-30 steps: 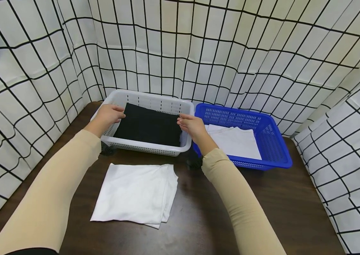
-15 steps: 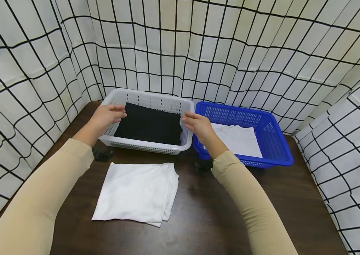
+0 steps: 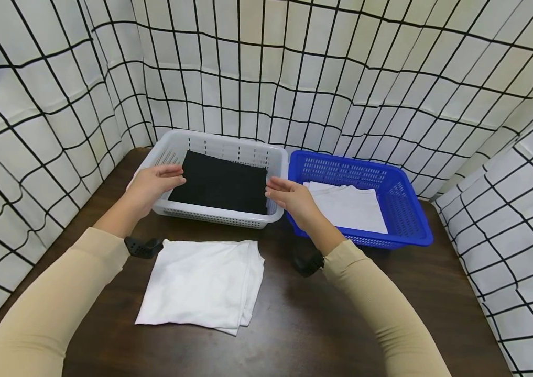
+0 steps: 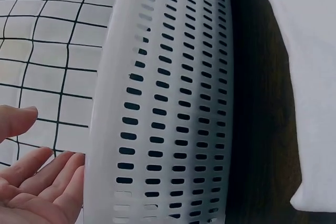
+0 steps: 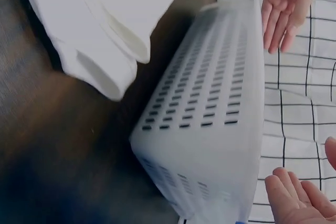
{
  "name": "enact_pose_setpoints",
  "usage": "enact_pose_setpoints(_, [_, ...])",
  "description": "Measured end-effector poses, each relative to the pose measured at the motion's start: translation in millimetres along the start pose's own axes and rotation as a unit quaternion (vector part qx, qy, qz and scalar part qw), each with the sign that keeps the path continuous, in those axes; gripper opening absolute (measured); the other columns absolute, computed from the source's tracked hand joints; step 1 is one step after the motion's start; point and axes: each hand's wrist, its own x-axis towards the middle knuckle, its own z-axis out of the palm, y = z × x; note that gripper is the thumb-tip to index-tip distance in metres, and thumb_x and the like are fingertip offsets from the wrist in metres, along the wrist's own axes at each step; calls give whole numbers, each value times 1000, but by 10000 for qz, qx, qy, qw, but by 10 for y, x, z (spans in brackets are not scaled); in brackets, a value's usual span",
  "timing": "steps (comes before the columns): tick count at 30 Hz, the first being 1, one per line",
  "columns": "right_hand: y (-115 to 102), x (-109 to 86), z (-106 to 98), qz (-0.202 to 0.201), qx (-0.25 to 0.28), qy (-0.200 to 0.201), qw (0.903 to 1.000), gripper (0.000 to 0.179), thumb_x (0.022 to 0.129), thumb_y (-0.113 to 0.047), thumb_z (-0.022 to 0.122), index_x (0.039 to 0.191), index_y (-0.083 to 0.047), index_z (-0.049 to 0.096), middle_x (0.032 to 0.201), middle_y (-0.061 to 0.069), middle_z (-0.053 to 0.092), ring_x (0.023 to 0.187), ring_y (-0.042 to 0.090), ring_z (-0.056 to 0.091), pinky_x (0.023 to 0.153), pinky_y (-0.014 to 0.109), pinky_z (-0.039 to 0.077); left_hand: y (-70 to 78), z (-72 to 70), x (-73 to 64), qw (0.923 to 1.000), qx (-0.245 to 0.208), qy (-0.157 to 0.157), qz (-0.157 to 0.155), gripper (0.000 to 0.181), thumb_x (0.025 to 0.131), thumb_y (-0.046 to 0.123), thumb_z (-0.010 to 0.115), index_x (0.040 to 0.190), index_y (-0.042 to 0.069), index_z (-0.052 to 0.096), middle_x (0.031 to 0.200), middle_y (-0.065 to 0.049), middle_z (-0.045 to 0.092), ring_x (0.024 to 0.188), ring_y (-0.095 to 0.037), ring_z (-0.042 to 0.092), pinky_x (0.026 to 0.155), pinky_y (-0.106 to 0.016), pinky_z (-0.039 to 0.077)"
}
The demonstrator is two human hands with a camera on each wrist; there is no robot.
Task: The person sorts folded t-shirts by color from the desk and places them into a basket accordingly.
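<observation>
Folded black cloth [image 3: 221, 183] lies flat inside the white plastic basket [image 3: 209, 213]. My left hand [image 3: 150, 186] hovers over the basket's left end, empty, its fingers fairly straight and pointing at the cloth. At the right end my right hand [image 3: 292, 198] faces it, also empty with fingers extended. The left wrist view has the left hand [image 4: 44, 187] beside the basket's rim, thumb apart from the fingers. Both hands appear in the right wrist view, the right one [image 5: 302, 198] low and the left one [image 5: 286, 9] at the top, with the perforated basket side [image 5: 210, 93] between camera and cloth.
Near the front of the dark wooden table [image 3: 313, 324] lies a folded white garment [image 3: 200, 283]. To the right stands a blue basket [image 3: 405, 209] holding folded white cloth [image 3: 351, 208]. White-covered black wire grid panels [image 3: 313, 78] enclose the back and sides.
Both hands have drawn slightly back toward the front of the white basket, and the wrists have come nearer to me. The black cloth and the baskets stay where they were.
</observation>
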Motion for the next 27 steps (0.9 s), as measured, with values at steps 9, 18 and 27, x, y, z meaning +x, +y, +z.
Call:
enact_pose_setpoints(9, [53,-242,0,-7,-149,-326,9994,57,95,-4,62,149,-5,44,153,10,48,142,21,46,121,39,32,-21,10,-262,9995,-214,-71,202,71,99,34,60,156,7,28,160,-13,36,149,-31,31,125,-53,18])
enact_pose_setpoints(18, [119,-597,-113,89,163,-501,9986,59,95,0,61,150,-3,40,154,12,46,144,23,43,119,41,34,-86,68,-498,9976,-504,-341,340,73,97,29,65,156,5,28,159,-14,37,149,-28,34,125,-49,20])
enact_pose_setpoints(27, [313,-849,-86,225,181,-666,9974,62,93,0,63,150,-3,40,154,14,46,142,23,45,117,38,35,-230,83,-729,9953,-827,-366,349,79,94,36,68,155,5,30,158,-17,37,127,7,53,125,-55,13])
